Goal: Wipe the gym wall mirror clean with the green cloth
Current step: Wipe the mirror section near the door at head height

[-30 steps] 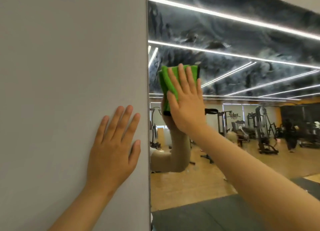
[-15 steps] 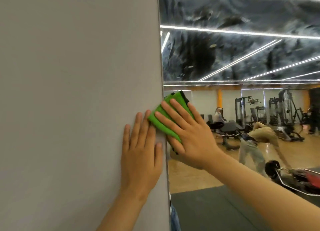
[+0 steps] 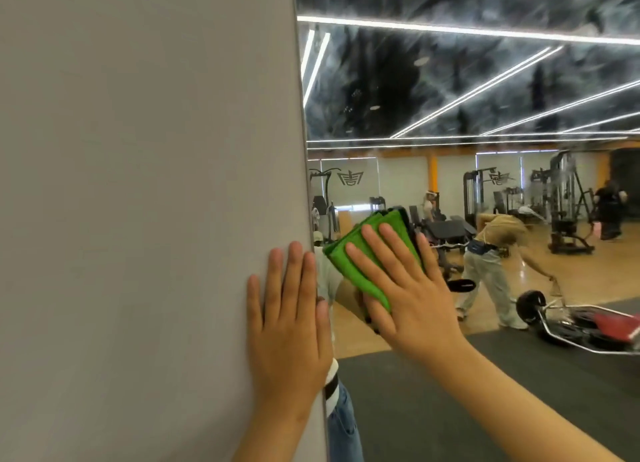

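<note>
The wall mirror (image 3: 467,91) fills the right half of the view and reflects the gym hall. A folded green cloth (image 3: 349,257) lies flat against the glass close to the mirror's left edge. My right hand (image 3: 405,288) presses the cloth to the mirror with straight, spread fingers. My left hand (image 3: 287,316) rests flat on the grey wall (image 3: 145,202), its fingertips at the mirror's edge, just left of the cloth.
The grey wall panel takes up the whole left half. In the mirror a person (image 3: 491,254) bends over near a barbell (image 3: 530,309), with weight machines (image 3: 564,198) and another person behind on a wooden floor and dark mats.
My right hand has carried the cloth down from high on the mirror to its lower left edge. My left hand has shifted right along the wall to the mirror's edge.
</note>
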{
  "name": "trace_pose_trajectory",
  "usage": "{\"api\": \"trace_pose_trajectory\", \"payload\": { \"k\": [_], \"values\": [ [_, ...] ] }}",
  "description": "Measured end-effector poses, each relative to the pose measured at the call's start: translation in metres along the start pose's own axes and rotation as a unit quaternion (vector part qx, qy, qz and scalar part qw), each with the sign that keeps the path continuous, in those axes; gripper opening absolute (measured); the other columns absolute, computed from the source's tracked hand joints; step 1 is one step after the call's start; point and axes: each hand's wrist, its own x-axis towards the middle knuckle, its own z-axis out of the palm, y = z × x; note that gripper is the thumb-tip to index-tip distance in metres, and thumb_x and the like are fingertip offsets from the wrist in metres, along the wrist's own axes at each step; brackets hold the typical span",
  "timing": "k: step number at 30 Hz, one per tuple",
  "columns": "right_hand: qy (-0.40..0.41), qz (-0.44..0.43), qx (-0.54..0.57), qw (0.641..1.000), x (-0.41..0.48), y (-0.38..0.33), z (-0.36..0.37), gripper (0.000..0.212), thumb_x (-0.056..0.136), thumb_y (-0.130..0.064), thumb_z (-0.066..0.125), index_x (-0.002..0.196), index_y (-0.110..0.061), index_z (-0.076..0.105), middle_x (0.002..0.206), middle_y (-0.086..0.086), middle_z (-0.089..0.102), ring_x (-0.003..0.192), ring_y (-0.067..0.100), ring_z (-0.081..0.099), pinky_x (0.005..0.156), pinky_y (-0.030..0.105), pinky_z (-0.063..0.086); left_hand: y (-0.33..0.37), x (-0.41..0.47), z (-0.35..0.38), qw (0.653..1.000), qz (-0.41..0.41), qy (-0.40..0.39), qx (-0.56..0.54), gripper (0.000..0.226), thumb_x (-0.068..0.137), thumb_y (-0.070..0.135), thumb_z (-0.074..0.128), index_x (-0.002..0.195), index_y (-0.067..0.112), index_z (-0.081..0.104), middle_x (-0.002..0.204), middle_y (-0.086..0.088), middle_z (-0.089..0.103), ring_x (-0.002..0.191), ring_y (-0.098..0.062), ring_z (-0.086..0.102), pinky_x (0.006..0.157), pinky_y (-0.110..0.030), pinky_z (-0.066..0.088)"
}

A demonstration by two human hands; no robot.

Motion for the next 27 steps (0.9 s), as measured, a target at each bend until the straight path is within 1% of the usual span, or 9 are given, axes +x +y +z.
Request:
{"api": "trace_pose_trajectory", "payload": {
  "k": [4,5,8,11,14,17,20,23,27],
  "values": [
    [0.048,0.180,0.045,0.981,0.033,-0.003,-0.007,0.056,0.103,-0.034,0.023,0.158,-0.022,0.020,0.166,0.004,0.014,0.154,0.023,0.009,0.123,0.052,0.003,0.001,0.001,0.000,1.000,-0.007,0.005,-0.003,0.055,0.104,0.030,0.028,0.156,0.012,0.024,0.163,-0.007,0.021,0.154,-0.021,0.006,0.125,-0.043,0.004],
    [0.051,0.179,0.043,0.982,0.033,-0.013,-0.004,0.056,0.103,-0.035,0.022,0.158,-0.020,0.020,0.166,0.006,0.014,0.154,0.025,0.009,0.123,0.053,0.001,0.001,0.000,0.000,1.000,-0.008,0.007,-0.006,0.055,0.104,0.030,0.028,0.156,0.012,0.024,0.163,-0.006,0.021,0.154,-0.021,0.007,0.125,-0.043,0.004],
    [0.013,0.089,0.021,0.996,-0.003,-0.038,0.009,0.055,0.104,-0.036,0.022,0.157,-0.022,0.018,0.165,0.003,0.016,0.153,0.024,0.010,0.123,0.053,0.005,0.001,0.001,0.000,1.000,-0.009,0.006,-0.013,0.053,0.107,0.031,0.021,0.156,0.012,0.024,0.164,-0.006,0.020,0.154,-0.020,0.006,0.125,-0.043,0.003],
    [-0.031,0.024,-0.007,0.999,-0.046,-0.013,0.007,0.053,0.107,-0.038,0.017,0.158,-0.026,0.016,0.165,0.000,0.017,0.154,0.020,0.010,0.122,0.052,0.010,0.001,-0.008,-0.002,1.000,-0.007,0.002,-0.019,0.054,0.107,0.033,0.019,0.155,0.010,0.025,0.163,-0.006,0.021,0.154,-0.020,0.006,0.125,-0.042,0.003],
    [-0.035,0.109,0.000,0.993,-0.038,0.023,-0.004,0.056,0.106,-0.038,0.015,0.160,-0.031,0.003,0.167,-0.001,0.008,0.155,0.019,0.004,0.122,0.055,0.008,0.003,-0.031,0.000,1.000,0.010,-0.015,-0.019,0.055,0.107,0.034,0.017,0.155,0.008,0.022,0.166,-0.007,0.017,0.154,-0.022,0.009,0.125,-0.042,0.002],
    [-0.010,0.226,0.073,0.971,-0.011,0.005,-0.008,0.058,0.104,-0.036,0.019,0.159,-0.027,0.005,0.167,0.000,0.000,0.155,0.021,-0.002,0.123,0.052,-0.003,0.004,-0.042,0.005,1.000,0.017,-0.014,0.001,0.055,0.108,0.035,0.016,0.155,0.007,0.020,0.165,-0.006,0.014,0.154,-0.021,0.006,0.125,-0.042,0.002],
    [-0.031,0.143,0.066,0.987,-0.036,-0.029,-0.001,0.054,0.107,-0.039,0.016,0.158,-0.021,0.017,0.167,0.005,0.011,0.154,0.024,0.006,0.123,0.053,0.002,0.003,-0.041,0.005,1.000,0.011,-0.010,-0.007,0.055,0.108,0.034,0.018,0.156,0.008,0.019,0.165,-0.004,0.011,0.154,-0.020,0.006,0.125,-0.043,0.003],
    [-0.066,0.058,0.018,0.996,-0.069,-0.011,-0.004,0.052,0.108,-0.040,0.016,0.157,-0.025,0.024,0.165,0.001,0.020,0.154,0.021,0.014,0.121,0.055,0.012,0.001,-0.046,0.006,0.999,0.023,-0.012,-0.020,0.056,0.106,0.034,0.021,0.155,0.007,0.020,0.165,-0.004,0.012,0.154,-0.020,0.007,0.125,-0.042,0.003],
    [-0.043,0.163,0.055,0.984,-0.037,-0.006,-0.009,0.053,0.107,-0.041,0.016,0.159,-0.026,0.016,0.167,0.000,0.012,0.155,0.021,0.007,0.123,0.051,0.002,0.002,-0.048,0.007,1.000,0.020,-0.013,-0.005,0.057,0.105,0.035,0.026,0.154,0.006,0.022,0.164,-0.005,0.013,0.154,-0.020,0.005,0.125,-0.042,0.003]
  ]
}}
